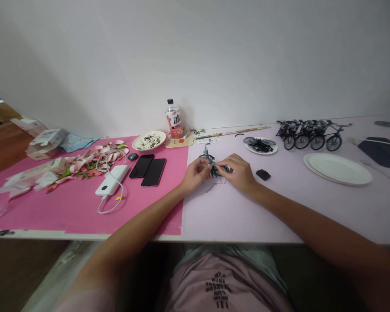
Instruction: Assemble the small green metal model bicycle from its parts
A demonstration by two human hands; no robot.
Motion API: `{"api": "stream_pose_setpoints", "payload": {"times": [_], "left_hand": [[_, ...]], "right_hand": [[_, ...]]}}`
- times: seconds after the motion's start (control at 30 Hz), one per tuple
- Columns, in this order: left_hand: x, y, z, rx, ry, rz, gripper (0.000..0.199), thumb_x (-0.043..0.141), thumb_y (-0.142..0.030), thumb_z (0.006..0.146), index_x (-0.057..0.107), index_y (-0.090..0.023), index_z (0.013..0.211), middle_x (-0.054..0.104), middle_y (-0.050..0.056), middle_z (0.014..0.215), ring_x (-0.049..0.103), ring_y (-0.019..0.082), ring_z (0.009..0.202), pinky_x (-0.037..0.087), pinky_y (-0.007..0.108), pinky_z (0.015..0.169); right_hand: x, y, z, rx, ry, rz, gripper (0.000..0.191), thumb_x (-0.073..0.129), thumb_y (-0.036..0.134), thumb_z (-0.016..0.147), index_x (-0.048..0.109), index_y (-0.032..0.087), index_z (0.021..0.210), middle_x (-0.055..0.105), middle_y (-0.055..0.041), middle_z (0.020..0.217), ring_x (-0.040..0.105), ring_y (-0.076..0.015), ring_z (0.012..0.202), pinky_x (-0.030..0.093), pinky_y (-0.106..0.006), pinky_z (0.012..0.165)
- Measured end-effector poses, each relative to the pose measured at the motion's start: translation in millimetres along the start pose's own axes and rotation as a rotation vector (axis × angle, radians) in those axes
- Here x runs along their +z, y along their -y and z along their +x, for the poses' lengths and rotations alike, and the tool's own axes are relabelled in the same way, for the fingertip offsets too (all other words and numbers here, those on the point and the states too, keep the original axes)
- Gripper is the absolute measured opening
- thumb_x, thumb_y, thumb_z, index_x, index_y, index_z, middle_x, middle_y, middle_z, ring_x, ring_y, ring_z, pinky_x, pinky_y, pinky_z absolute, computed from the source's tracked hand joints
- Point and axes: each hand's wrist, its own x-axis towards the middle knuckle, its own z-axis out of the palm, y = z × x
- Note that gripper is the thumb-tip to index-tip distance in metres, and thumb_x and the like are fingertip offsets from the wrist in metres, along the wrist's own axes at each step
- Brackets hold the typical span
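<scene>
My left hand (195,174) and my right hand (236,171) meet over the middle of the table. Between them is a small dark green model bicycle (206,152), whose far end sticks up past my fingers. The fingers of both hands are closed on it from either side, and they hide most of its frame. Whether my right fingers also pinch a small separate part I cannot make out. To the right of my right hand lies a small black piece (263,174). Farther back, a white plate (275,151) holds black wheels and other thin parts.
Several finished-looking model bicycles (312,135) stand at the back right, behind stacked white plates (341,168). Leftward lie two phones (154,172), a white power bank (112,180) with a cable, pink petals (94,162), a bowl (143,147) and a drink bottle (174,120).
</scene>
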Motion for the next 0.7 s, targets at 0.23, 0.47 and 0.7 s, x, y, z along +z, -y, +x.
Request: {"api": "stream_pose_setpoints", "payload": {"times": [0.23, 0.47, 0.7], "left_hand": [[0.6, 3, 1, 0.03, -0.007, -0.026, 0.052, 0.076, -0.062, 0.085, 0.057, -0.017, 0.103, 0.062, -0.001, 0.069, 0.061, 0.013, 0.056, 0.051, 0.026, 0.055], [-1.1, 10, 3, 0.034, -0.027, -0.014, 0.054, 0.076, -0.064, 0.084, 0.056, -0.018, 0.105, 0.063, -0.002, 0.068, 0.062, 0.014, 0.055, 0.051, 0.026, 0.054], [-2.5, 13, 5, 0.009, -0.074, -0.046, 0.054, 0.079, -0.061, 0.083, 0.055, -0.018, 0.106, 0.063, -0.003, 0.066, 0.062, 0.013, 0.052, 0.052, 0.025, 0.052]], "right_hand": [[3, 4, -3, -0.051, -0.055, -0.007, 0.013, 0.067, 0.024, 0.095, 0.078, 0.028, 0.09, 0.078, -0.0063, 0.084, 0.069, -0.0243, 0.08, 0.058, -0.04, 0.067], [3, 5, -3, -0.02, -0.049, 0.064, 0.009, 0.071, 0.028, 0.094, 0.08, 0.03, 0.093, 0.08, -0.0065, 0.09, 0.072, -0.0255, 0.08, 0.061, -0.046, 0.074], [3, 5, -1, -0.08, -0.053, 0.055, 0.013, 0.071, 0.026, 0.093, 0.082, 0.031, 0.098, 0.082, -0.0051, 0.093, 0.074, -0.0255, 0.08, 0.063, -0.047, 0.074]]}}
